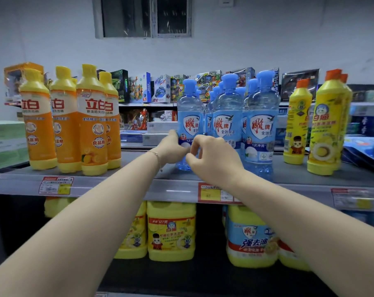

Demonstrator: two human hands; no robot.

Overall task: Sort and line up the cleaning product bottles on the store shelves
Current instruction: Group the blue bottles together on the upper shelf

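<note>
On the top shelf (128, 181) stand three groups of bottles: orange-labelled yellow ones (91, 125) at the left, clear blue ones (261, 125) in the middle, and yellow ones with orange caps (325, 125) at the right. My left hand (171, 148) grips the lower part of the leftmost blue bottle (189, 110). My right hand (214, 155) is just right of it with curled fingers in front of the second blue bottle (227, 116); whether it holds a bottle is hidden.
Large yellow jugs (171, 230) and blue-labelled jugs (250, 239) fill the shelf below. Price tags (55, 185) sit on the shelf edge. Toy boxes (160, 88) line a shelf behind. Bare shelf surface lies between the bottle groups.
</note>
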